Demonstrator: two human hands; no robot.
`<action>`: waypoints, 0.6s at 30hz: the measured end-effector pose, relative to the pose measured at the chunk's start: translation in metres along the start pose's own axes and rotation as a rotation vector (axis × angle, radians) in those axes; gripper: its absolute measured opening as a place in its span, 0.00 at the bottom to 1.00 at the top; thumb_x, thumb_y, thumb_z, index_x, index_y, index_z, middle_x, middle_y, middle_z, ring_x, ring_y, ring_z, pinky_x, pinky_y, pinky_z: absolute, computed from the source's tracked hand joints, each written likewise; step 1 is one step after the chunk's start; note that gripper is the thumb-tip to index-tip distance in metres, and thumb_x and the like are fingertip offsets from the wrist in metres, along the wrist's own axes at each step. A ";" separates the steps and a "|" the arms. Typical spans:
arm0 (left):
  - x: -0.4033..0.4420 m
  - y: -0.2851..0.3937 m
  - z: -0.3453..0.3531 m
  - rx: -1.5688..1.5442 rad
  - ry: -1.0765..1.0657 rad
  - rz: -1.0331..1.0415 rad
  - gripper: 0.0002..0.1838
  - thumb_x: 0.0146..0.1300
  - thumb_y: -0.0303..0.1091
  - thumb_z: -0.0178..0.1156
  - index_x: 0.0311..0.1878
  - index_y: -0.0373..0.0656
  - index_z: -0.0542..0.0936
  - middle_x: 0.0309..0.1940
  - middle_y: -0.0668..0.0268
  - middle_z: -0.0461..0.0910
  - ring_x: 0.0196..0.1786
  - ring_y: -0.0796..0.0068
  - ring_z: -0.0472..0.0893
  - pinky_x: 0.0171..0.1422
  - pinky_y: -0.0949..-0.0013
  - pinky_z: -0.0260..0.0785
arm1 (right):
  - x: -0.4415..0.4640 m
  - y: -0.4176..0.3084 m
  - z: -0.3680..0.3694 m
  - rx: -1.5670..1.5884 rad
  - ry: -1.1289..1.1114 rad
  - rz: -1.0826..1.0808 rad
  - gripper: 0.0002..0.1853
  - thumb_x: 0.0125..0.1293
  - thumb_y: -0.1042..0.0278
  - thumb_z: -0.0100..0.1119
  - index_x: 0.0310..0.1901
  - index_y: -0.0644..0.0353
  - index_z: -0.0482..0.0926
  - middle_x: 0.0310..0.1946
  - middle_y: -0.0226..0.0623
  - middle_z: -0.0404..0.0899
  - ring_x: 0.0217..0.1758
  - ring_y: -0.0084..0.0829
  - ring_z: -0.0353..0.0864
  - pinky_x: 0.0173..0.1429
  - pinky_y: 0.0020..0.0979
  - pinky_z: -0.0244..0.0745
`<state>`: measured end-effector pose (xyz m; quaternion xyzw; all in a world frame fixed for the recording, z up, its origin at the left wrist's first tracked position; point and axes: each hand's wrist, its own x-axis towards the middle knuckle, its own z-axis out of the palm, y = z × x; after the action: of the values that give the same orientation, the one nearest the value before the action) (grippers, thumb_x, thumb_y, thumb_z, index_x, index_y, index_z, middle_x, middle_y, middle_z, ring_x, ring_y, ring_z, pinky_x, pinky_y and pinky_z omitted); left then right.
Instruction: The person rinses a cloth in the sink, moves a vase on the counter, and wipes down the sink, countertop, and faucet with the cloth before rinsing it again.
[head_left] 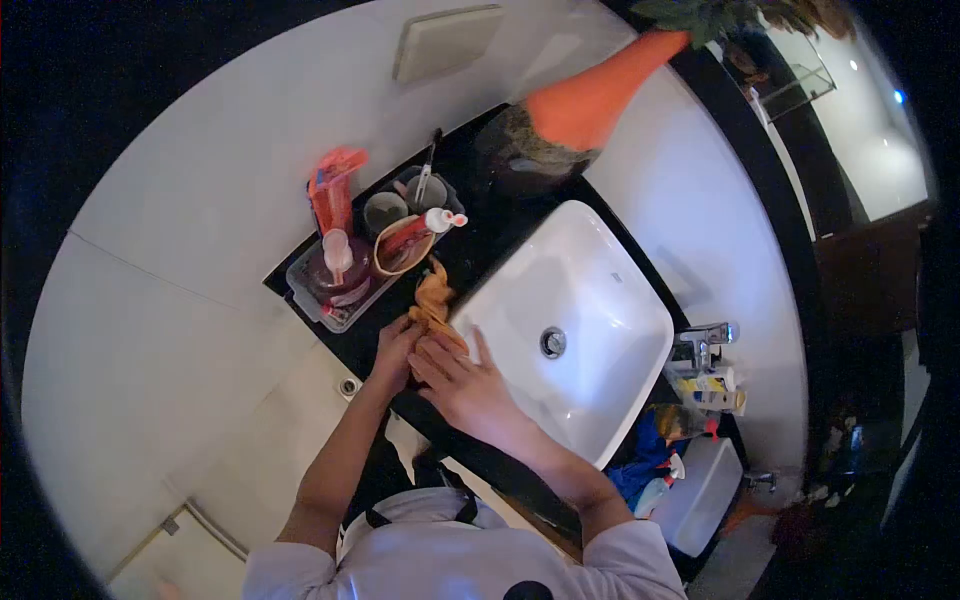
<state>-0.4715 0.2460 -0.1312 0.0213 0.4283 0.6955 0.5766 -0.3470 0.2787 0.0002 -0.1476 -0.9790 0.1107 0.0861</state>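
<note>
Cloth (pixel 433 290) lies between tray (pixel 300 292) and sink (pixel 600 290) on the counter (pixel 475 245).

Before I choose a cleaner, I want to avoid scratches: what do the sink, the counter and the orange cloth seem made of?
Sink: likely glazed ceramic, white and glossy, with smooth walls that catch soft reflections.
Counter: perhaps polished stone, judging by its dark, smooth surface; laminate is possible.
Orange cloth: soft fabric, matte, bunched in loose folds; the fibre can't be told.
</note>
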 end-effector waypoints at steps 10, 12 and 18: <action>0.168 -0.018 0.058 0.813 -0.207 0.776 0.14 0.59 0.28 0.52 0.48 0.37 0.76 0.42 0.55 0.79 0.46 0.58 0.78 0.53 0.66 0.68 | -0.108 0.018 0.017 0.149 0.245 0.583 0.12 0.58 0.74 0.53 0.45 0.55 0.77 0.53 0.38 0.73 0.58 0.43 0.68 0.66 0.51 0.52; 0.215 -0.043 0.065 0.655 -0.191 0.443 0.15 0.58 0.31 0.51 0.48 0.39 0.77 0.45 0.57 0.78 0.51 0.58 0.76 0.57 0.65 0.66 | -0.107 0.009 0.032 0.035 0.249 0.641 0.13 0.57 0.76 0.50 0.45 0.56 0.77 0.46 0.38 0.77 0.54 0.43 0.72 0.63 0.49 0.57; 0.213 -0.022 0.060 1.617 -0.423 0.693 0.22 0.61 0.41 0.47 0.57 0.43 0.71 0.58 0.56 0.69 0.65 0.57 0.64 0.68 0.58 0.56 | -0.094 0.005 0.042 -0.100 0.317 0.631 0.18 0.49 0.80 0.47 0.42 0.58 0.77 0.36 0.39 0.80 0.41 0.42 0.77 0.47 0.42 0.70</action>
<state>-0.4938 0.4537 -0.2061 0.6750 0.6410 0.2984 0.2107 -0.2660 0.2460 -0.0544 -0.4622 -0.8639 0.0593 0.1911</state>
